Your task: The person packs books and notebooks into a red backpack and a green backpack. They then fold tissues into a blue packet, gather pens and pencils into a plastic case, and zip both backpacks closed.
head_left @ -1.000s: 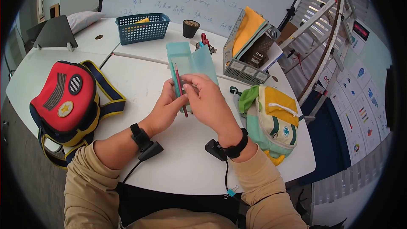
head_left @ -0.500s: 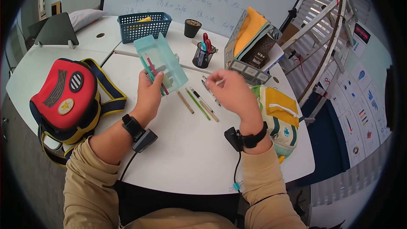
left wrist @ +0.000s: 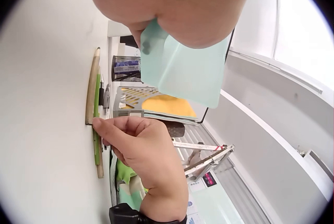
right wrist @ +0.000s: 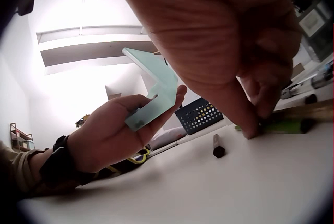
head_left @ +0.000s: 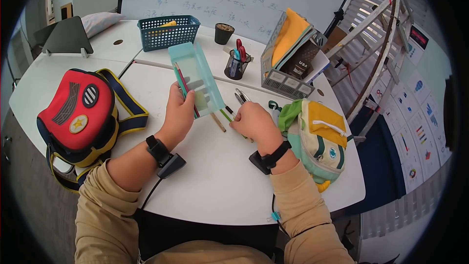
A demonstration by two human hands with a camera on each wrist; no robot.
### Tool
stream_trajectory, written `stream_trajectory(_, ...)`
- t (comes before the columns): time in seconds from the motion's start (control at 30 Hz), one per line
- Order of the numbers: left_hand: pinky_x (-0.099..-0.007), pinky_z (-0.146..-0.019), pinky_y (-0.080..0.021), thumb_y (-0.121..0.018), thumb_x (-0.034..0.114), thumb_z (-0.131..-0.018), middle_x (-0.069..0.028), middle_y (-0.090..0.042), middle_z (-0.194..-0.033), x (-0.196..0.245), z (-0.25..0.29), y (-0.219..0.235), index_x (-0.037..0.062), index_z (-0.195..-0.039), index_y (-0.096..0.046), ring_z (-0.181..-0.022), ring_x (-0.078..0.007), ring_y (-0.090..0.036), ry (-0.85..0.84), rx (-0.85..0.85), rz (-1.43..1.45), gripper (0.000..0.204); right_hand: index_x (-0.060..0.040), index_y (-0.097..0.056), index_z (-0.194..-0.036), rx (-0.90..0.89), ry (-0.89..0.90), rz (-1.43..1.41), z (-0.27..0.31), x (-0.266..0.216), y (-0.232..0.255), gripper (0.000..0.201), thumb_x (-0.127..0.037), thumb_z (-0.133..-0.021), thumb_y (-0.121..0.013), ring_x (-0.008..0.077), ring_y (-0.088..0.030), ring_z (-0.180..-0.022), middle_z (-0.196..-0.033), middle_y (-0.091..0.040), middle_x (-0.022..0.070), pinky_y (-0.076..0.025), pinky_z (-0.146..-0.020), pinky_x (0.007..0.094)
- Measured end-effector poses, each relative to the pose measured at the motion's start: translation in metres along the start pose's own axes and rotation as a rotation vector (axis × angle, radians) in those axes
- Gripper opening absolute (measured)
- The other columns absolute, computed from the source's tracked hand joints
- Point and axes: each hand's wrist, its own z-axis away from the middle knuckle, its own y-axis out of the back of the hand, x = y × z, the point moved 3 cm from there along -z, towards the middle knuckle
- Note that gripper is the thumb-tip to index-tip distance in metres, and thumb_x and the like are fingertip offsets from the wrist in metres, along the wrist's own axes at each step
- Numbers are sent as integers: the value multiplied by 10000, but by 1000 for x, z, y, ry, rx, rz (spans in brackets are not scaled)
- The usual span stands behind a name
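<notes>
My left hand (head_left: 179,110) holds a translucent teal pencil case (head_left: 210,85), its lid open, above the table. A dark pink pencil (head_left: 181,77) lies along the case's left side. On the right, the thumb and fingertips of my right hand (head_left: 256,123) pinch a green pencil (left wrist: 96,96) at table level. Part of that pencil is hidden under the fingers. Beside it lie a brown pencil (head_left: 218,122), a black-tipped pen (head_left: 229,110) and silver pens (head_left: 241,96).
A red backpack (head_left: 78,112) sits at the left, and a yellow and green backpack (head_left: 320,137) at the right. Farther back stand a blue basket (head_left: 168,36), a small pot (head_left: 223,34), a mesh pen holder (head_left: 235,67) and a grey file box (head_left: 286,84).
The hands have parted, and the left hand carries the pencil case, first left, then slightly back right. The right hand moved right, then came down onto the pencils on the table.
</notes>
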Motion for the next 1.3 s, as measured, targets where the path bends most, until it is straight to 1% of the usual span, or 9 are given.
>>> stream_trajectory(0.3,-384,-1102,-609,-502,116,-1232,-168,-614,-1482,-3,4,-4,-26,-1605,-367,-1299,-193,-676,-50,-66,-57,421,-8,-868,-822,23,69,-99,-5,2,10,212,-220,-821,-856,435,-802,-803,-842,-800,253,-656,-806,483)
stream_trajectory(0.4,-379,-1142,-587,-496,115,-1239,-156,-609,-1507,-3,5,-1,-18,-1629,-357,-1321,-183,-665,-23,-86,-111,434,25,-855,-870,198,-19,-304,12,-11,55,261,-235,-866,-875,310,-792,-706,-814,-811,195,-634,-728,406)
stream_trajectory(0.5,-380,-1126,-591,-495,129,-1240,-175,-609,-1495,-6,8,-6,-27,-1633,-338,-1309,-197,-672,-20,-109,-102,451,55,-839,-973,453,132,-589,30,-25,82,279,-220,-945,-874,155,-737,-680,-797,-804,110,-595,-676,323)
stream_trajectory(0.6,-377,-1071,-604,-495,150,-1243,-188,-613,-1464,-12,11,-9,-35,-1638,-323,-1267,-200,-683,-64,-145,-143,469,71,-818,-1070,372,217,-897,54,-56,91,271,-187,-1002,-860,82,-696,-700,-799,-783,48,-575,-656,291)
stream_trajectory(0.8,-323,-1071,-583,-494,163,-1257,-126,-628,-1416,-6,25,-18,-14,-1659,-327,-1259,-133,-656,-16,-226,-244,469,74,-802,-1035,260,177,-741,62,-83,60,256,-180,-1025,-833,132,-735,-686,-827,-815,108,-583,-653,307)
stream_trajectory(0.83,-318,-1063,-581,-494,166,-1258,-124,-626,-1414,-8,25,-19,-13,-1661,-324,-1248,-130,-654,-22,-233,-239,473,74,-782,-992,277,172,-658,63,-85,58,254,-176,-1030,-798,258,-782,-702,-829,-810,176,-610,-670,386)
stream_trajectory(0.97,-349,-937,-598,-508,199,-1245,-177,-614,-1379,-15,26,-20,-33,-1651,-315,-1119,-164,-662,-61,-252,-235,506,57,-740,-919,446,241,-244,55,-77,42,255,-173,-1026,-756,473,-770,-807,-829,-767,259,-627,-759,536)
stream_trajectory(1.17,-342,-1017,-586,-497,197,-1257,-139,-613,-1393,-14,31,-25,-13,-1642,-326,-1219,-151,-645,0,-311,-196,471,7,-816,-992,377,132,-7,56,-76,34,249,-235,-1029,-768,437,-804,-869,-894,-812,233,-642,-792,516)
stream_trajectory(1.3,-327,-1104,-559,-479,190,-1272,-86,-619,-1435,-10,38,-31,22,-1629,-349,-1278,-117,-627,69,-393,-79,415,14,-816,-962,347,160,-98,52,-72,31,271,-238,-1041,-754,448,-799,-860,-888,-803,248,-641,-789,521)
